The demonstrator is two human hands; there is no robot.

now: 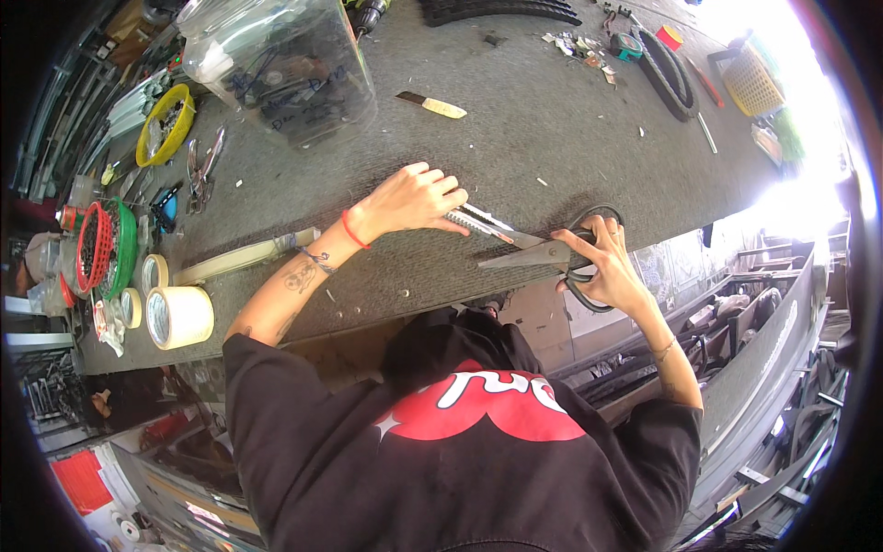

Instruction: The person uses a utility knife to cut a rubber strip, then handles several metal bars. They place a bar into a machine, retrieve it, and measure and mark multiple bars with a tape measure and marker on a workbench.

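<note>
My right hand (609,265) has its fingers in the black handles of a large pair of scissors (526,258). The blades are spread apart and point left. My left hand (414,197), with a red band on the wrist, is closed on thin grey and white strips (480,222), one of them ribbed along its length. The free ends of the strips stick out to the right and lie close to the upper blade. Whether blade and strip touch, I cannot tell. Beyond my hands lies a knife (432,104) with a pale yellow handle.
A large clear plastic container (303,83) stands at the far left. Tape rolls (180,317), colander-like baskets (115,244) and pliers (202,170) sit along the left side. At the far right are a black ribbed loop (667,78), a tape measure (626,46) and a yellow basket (752,83).
</note>
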